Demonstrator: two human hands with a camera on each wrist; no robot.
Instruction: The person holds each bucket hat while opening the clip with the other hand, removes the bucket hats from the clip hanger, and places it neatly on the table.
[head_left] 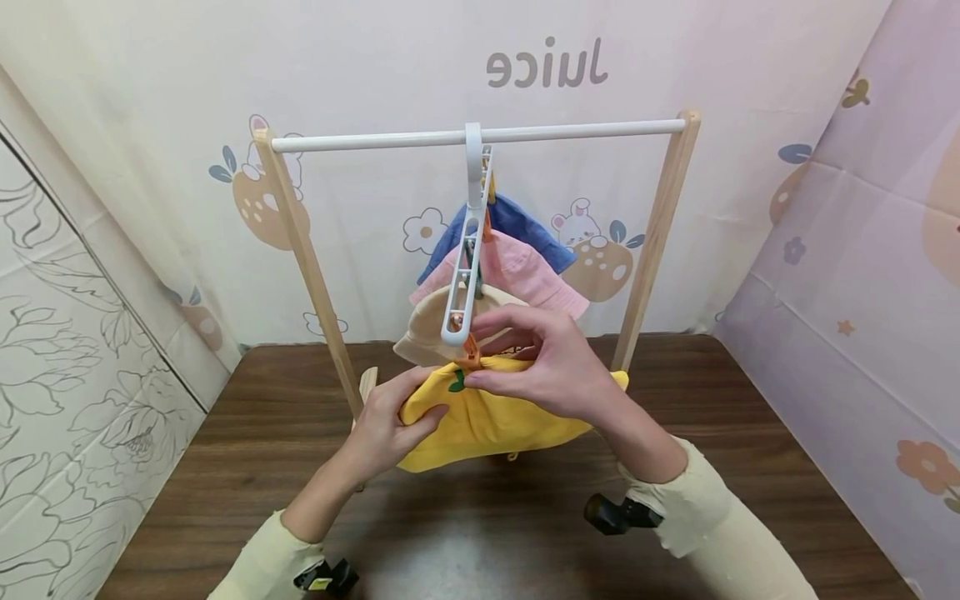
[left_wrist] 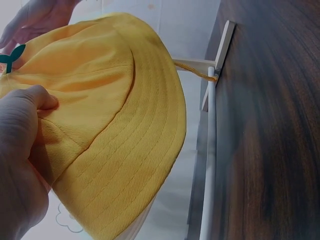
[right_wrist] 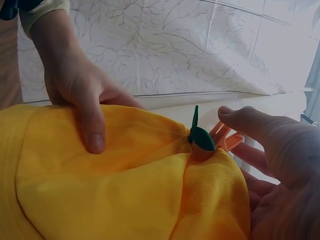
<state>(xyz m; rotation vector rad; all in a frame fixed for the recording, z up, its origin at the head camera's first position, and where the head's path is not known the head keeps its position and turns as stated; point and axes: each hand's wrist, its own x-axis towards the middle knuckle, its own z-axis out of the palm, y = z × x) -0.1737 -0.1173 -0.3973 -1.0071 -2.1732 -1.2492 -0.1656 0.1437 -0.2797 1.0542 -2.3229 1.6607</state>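
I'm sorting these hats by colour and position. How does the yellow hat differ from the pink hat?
The yellow hat hangs lowest on the white hanger, nearest the table; the pink hat hangs higher, behind it. The yellow hat is gripped by the left hand while the right hand works at its orange clip; nobody touches the pink hat. Both are brimmed fabric hats on the same hanger.

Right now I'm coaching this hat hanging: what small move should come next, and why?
Probably ease the right hand off the orange clip. The clip already bites the yellow hat at its crown, while the left hand grips the brim and supports it.
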